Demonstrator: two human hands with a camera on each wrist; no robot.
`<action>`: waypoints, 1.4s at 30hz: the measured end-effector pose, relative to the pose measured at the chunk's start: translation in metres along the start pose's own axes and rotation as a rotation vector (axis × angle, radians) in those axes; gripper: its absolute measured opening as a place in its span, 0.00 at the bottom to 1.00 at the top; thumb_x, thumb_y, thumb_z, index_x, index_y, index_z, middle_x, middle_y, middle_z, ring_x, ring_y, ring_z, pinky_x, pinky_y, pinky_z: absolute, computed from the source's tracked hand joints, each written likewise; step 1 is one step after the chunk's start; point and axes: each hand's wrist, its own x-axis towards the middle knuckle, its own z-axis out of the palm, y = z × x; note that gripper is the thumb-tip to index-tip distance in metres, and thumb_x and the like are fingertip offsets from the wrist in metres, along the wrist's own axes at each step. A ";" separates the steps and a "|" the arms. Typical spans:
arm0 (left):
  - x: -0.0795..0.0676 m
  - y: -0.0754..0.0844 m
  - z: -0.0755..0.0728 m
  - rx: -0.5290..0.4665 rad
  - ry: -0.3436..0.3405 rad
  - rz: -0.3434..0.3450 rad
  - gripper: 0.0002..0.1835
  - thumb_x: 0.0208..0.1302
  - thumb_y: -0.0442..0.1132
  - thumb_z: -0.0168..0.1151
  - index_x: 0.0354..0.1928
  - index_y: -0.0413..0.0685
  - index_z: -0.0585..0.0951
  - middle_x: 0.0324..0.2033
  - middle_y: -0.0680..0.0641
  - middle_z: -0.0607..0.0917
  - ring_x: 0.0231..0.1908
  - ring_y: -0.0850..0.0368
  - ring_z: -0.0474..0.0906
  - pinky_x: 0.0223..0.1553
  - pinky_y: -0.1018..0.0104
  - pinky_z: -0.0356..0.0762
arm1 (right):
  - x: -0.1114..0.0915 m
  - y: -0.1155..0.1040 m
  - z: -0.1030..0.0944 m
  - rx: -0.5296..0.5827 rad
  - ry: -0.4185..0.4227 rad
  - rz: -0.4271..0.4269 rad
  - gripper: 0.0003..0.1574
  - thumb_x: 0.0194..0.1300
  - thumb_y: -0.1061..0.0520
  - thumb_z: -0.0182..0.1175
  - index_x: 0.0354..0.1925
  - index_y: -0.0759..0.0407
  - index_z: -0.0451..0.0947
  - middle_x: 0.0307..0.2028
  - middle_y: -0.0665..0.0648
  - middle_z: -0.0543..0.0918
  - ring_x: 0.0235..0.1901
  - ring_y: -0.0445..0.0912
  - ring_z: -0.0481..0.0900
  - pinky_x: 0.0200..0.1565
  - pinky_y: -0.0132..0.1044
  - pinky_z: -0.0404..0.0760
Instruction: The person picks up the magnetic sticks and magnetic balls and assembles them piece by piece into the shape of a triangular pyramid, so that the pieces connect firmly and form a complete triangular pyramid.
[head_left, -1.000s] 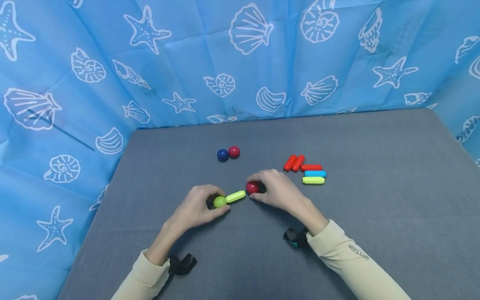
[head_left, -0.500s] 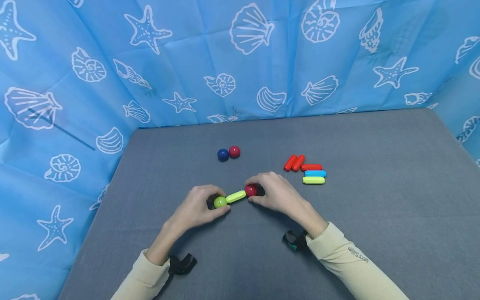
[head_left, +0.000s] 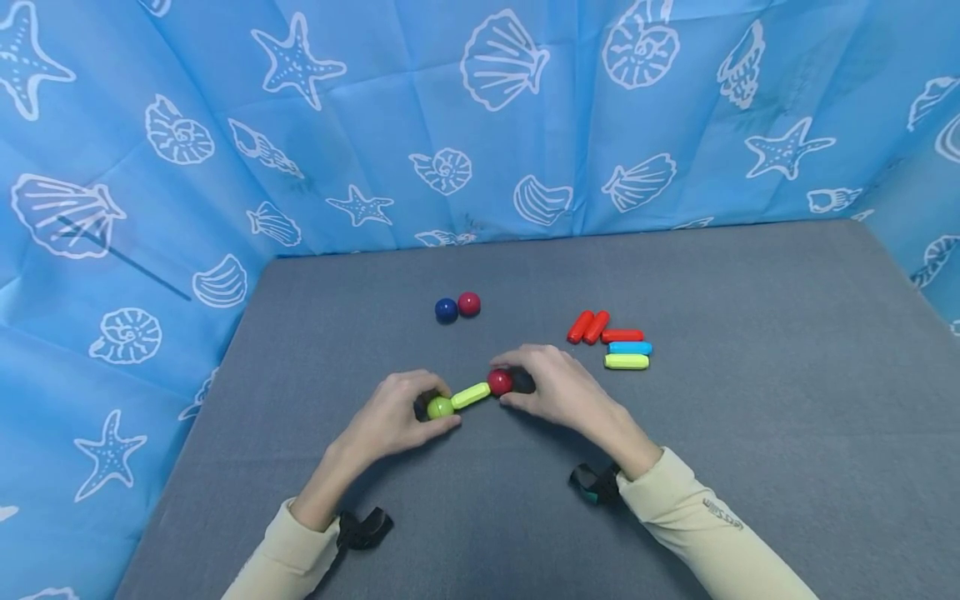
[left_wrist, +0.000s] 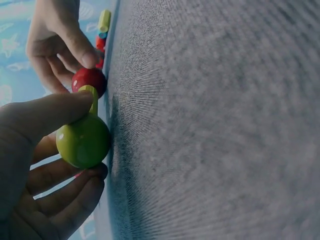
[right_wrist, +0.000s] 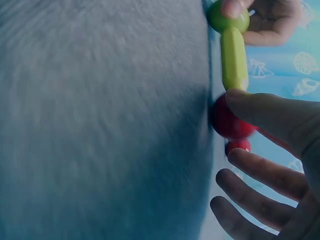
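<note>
In the head view a glossy green ball (head_left: pixel 440 407), a yellow-green rod (head_left: pixel 471 395) and a dark red ball (head_left: pixel 500 382) lie end to end on the grey cloth. My left hand (head_left: pixel 392 412) grips the green ball between thumb and fingers. At the other end, my right hand (head_left: pixel 553 382) holds the red ball, thumb on the near side, fingers on the far side. The right wrist view shows the rod (right_wrist: pixel 234 59) meeting both balls, with the right thumb (right_wrist: pixel 265 112) on the red one. In the left wrist view, the left thumb partly covers the rod.
A blue ball (head_left: pixel 446 310) and another red ball (head_left: pixel 469 303) sit side by side farther back. To the right lie several short rods: red ones (head_left: pixel 597 327), a blue one (head_left: pixel 630 347) and a yellow-green one (head_left: pixel 627 362). A blue shell-print curtain (head_left: pixel 480 125) borders the table.
My right hand has moved slightly left with the red ball, closing the small gap to the rod's end. The left hand stays at the green ball.
</note>
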 end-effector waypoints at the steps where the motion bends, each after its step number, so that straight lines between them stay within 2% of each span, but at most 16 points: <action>1: 0.000 0.000 0.000 -0.003 -0.011 -0.003 0.12 0.57 0.46 0.78 0.39 0.52 0.85 0.33 0.55 0.85 0.31 0.67 0.77 0.34 0.73 0.78 | -0.002 0.001 -0.002 -0.004 0.011 -0.003 0.30 0.59 0.55 0.75 0.60 0.56 0.82 0.55 0.57 0.87 0.55 0.52 0.85 0.57 0.52 0.84; 8: -0.001 0.003 -0.002 -0.006 -0.064 -0.027 0.16 0.54 0.53 0.79 0.37 0.53 0.85 0.29 0.57 0.84 0.29 0.68 0.77 0.30 0.76 0.77 | -0.018 0.013 -0.023 -0.044 0.080 0.032 0.30 0.58 0.57 0.76 0.59 0.57 0.82 0.53 0.58 0.87 0.53 0.53 0.85 0.53 0.51 0.85; 15: 0.001 0.007 0.000 -0.031 -0.069 0.009 0.20 0.51 0.56 0.81 0.30 0.52 0.81 0.24 0.57 0.80 0.24 0.68 0.74 0.24 0.77 0.75 | -0.036 0.028 -0.041 -0.094 0.170 0.050 0.26 0.58 0.58 0.75 0.56 0.57 0.84 0.52 0.59 0.87 0.51 0.54 0.84 0.51 0.53 0.84; 22: 0.006 0.009 -0.001 -0.037 -0.070 0.006 0.22 0.53 0.56 0.79 0.39 0.49 0.83 0.25 0.54 0.81 0.24 0.66 0.76 0.25 0.76 0.76 | -0.056 0.045 -0.054 -0.141 0.238 0.077 0.24 0.58 0.60 0.74 0.55 0.57 0.85 0.51 0.62 0.87 0.53 0.61 0.81 0.51 0.62 0.80; 25: 0.010 0.010 -0.002 0.000 -0.052 0.016 0.25 0.54 0.56 0.78 0.45 0.48 0.83 0.29 0.51 0.84 0.28 0.63 0.78 0.30 0.75 0.77 | -0.063 0.051 -0.059 -0.160 0.242 0.097 0.25 0.58 0.60 0.74 0.55 0.57 0.85 0.52 0.64 0.86 0.54 0.63 0.80 0.52 0.63 0.79; 28: 0.017 0.010 -0.003 0.009 -0.033 0.024 0.28 0.54 0.56 0.78 0.50 0.48 0.82 0.37 0.49 0.86 0.35 0.60 0.82 0.38 0.71 0.81 | -0.069 0.056 -0.062 -0.176 0.246 0.104 0.26 0.58 0.60 0.74 0.55 0.58 0.85 0.51 0.65 0.86 0.53 0.63 0.80 0.51 0.64 0.79; 33: 0.031 0.009 -0.003 -0.037 -0.022 0.073 0.30 0.57 0.54 0.77 0.58 0.50 0.81 0.50 0.48 0.85 0.45 0.56 0.84 0.46 0.62 0.84 | -0.076 0.062 -0.065 -0.197 0.252 0.119 0.26 0.57 0.59 0.75 0.54 0.61 0.85 0.48 0.65 0.86 0.48 0.62 0.80 0.48 0.62 0.79; 37: 0.043 0.007 -0.002 -0.059 -0.060 0.136 0.27 0.61 0.50 0.75 0.59 0.50 0.81 0.55 0.49 0.83 0.49 0.55 0.84 0.47 0.61 0.85 | -0.078 0.064 -0.066 -0.215 0.245 0.129 0.25 0.57 0.59 0.75 0.53 0.63 0.85 0.46 0.65 0.86 0.46 0.61 0.80 0.46 0.61 0.79; 42: 0.053 0.006 0.000 -0.051 -0.115 0.164 0.21 0.67 0.44 0.69 0.59 0.47 0.81 0.55 0.50 0.85 0.50 0.58 0.83 0.51 0.63 0.83 | -0.076 0.064 -0.065 -0.217 0.198 0.165 0.26 0.58 0.57 0.75 0.54 0.66 0.84 0.52 0.69 0.84 0.52 0.65 0.79 0.51 0.65 0.79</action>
